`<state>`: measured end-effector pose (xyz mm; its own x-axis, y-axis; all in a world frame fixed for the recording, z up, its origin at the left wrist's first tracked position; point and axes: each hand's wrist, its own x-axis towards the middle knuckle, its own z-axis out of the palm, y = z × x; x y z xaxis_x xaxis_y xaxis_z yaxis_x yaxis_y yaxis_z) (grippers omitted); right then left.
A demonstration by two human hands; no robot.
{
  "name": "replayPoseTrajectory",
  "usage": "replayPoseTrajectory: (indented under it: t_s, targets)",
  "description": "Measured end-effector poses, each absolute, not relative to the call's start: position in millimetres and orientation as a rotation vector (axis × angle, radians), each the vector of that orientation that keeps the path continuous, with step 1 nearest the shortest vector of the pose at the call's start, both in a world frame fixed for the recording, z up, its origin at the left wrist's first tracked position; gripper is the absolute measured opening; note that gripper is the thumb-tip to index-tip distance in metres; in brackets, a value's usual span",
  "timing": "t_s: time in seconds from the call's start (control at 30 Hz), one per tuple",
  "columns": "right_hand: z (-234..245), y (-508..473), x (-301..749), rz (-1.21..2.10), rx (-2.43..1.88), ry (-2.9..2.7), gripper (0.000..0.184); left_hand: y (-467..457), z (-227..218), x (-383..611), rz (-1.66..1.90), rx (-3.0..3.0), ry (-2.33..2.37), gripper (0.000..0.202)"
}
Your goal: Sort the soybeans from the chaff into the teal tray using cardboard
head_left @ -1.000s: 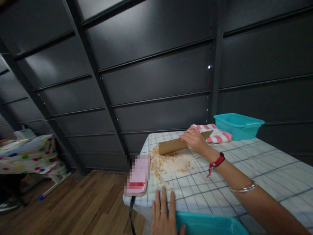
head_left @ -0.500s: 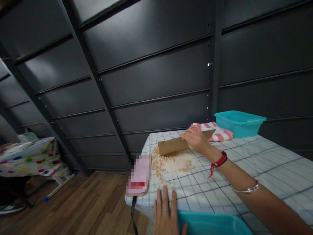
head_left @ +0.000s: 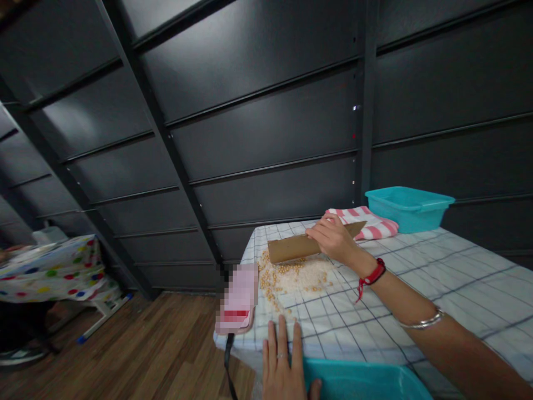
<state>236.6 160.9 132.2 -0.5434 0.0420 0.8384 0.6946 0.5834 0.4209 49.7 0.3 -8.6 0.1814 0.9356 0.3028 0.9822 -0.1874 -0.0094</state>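
My right hand (head_left: 333, 239) reaches across the table and grips a brown cardboard piece (head_left: 291, 248) that stands on its long edge behind a pile of yellow grains and pale crumbs (head_left: 291, 275). A red cord bracelet and a silver bangle sit on that arm. My left hand (head_left: 285, 364) lies flat with fingers stretched out on the checked tablecloth (head_left: 437, 278), its thumb against the rim of a near turquoise tub (head_left: 358, 380).
A second turquoise tub (head_left: 408, 206) stands at the far right, with a red-and-white striped cloth (head_left: 370, 225) beside it. A pink phone-like object (head_left: 238, 297) hangs at the table's left edge. A dark slatted wall rises behind. A polka-dot covered table (head_left: 50, 266) stands far left.
The view shifted slightly. The cardboard piece and my right hand moved a little left over the grain pile; my left hand stayed flat.
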Motion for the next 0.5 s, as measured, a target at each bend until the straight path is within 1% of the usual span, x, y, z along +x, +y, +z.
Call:
replayPoseTrajectory:
  t_s: [0.3,0.5]
  targets:
    - [143,154,247,-0.975,-0.551,-1.966,0.025,6,-17,38,-0.321,-2.359,-1.857,0.077]
    - [137,156,240,-0.989,-0.563,-1.962,0.024,5,-15,42,-0.322,-2.329,-1.858,0.075]
